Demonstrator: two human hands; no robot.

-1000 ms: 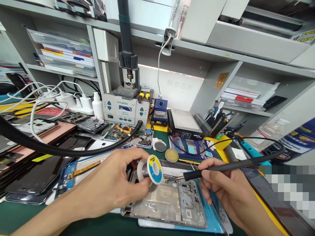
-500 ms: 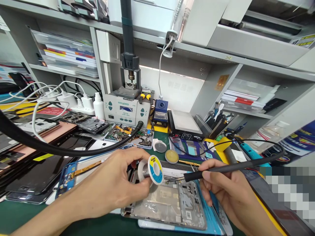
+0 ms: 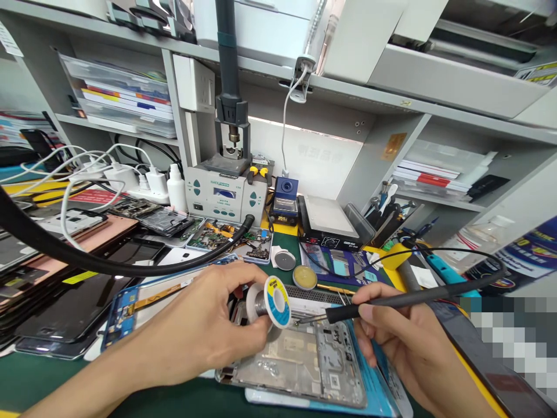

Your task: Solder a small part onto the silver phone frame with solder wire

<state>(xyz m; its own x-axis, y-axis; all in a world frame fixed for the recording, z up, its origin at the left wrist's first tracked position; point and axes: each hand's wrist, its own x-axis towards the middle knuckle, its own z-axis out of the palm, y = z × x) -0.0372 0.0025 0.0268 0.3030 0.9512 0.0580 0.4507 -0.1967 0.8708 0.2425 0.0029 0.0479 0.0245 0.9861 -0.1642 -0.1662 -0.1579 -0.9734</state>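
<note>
Between the thumb and fingers of my left hand (image 3: 209, 322) is a spool of solder wire (image 3: 278, 302), white with a yellow and blue label. My right hand (image 3: 395, 325) is closed around the black handle of a soldering iron (image 3: 348, 313). The iron's metal tip points left and lies close to the spool's edge, over the upper part of a phone frame (image 3: 300, 363). Whether the tip touches anything is too small to tell. Tweezers, partly hidden, also show by the fingers of my right hand. The silvery frame lies on a blue and white pad (image 3: 374, 400).
Behind stand a hot air station (image 3: 226, 194), a small soldering station (image 3: 284, 209) and a flat heating plate (image 3: 331, 220). A thick black hose (image 3: 143, 268) arches across the left. Phones (image 3: 82, 296) are stacked there. Two round tins, one a yellowish tin (image 3: 304, 277), sit beyond the frame.
The whole view has shifted very slightly. Both hands keep their hold on the solder spool and the soldering iron, with almost no movement over the phone frame.
</note>
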